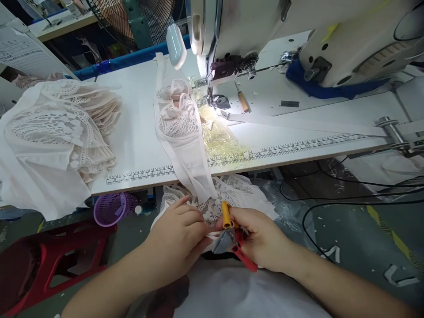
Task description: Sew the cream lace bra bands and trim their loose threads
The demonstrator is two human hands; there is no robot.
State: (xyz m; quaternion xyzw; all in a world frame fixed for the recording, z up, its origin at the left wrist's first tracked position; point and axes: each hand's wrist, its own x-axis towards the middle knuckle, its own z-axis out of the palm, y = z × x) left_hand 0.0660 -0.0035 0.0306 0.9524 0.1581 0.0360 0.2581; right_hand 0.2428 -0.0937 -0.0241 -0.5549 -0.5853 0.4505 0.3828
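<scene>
My left hand [180, 236] is closed on the white edge of a lace bra piece, in front of the table edge. Its fingertips meet those of my right hand [265, 236]. That hand is wrapped round a pair of scissors [244, 257] with yellow and red handles and a grey part pointing left; the tips are hard to make out. A white lace bra [180, 121] lies on the table beside the sewing machine needle, and its band hangs over the front edge towards my hands. More white lace pieces [243, 190] lie below the table edge, partly behind my hands.
A sewing machine [245, 26] stands at the back, its lamp lit. A stack of lace pieces [49, 128] covers the table's left side. A white strip [298, 120] runs right to a metal guide [392, 132]. Below are a purple basket [111, 210], red stool [62, 260] and cables.
</scene>
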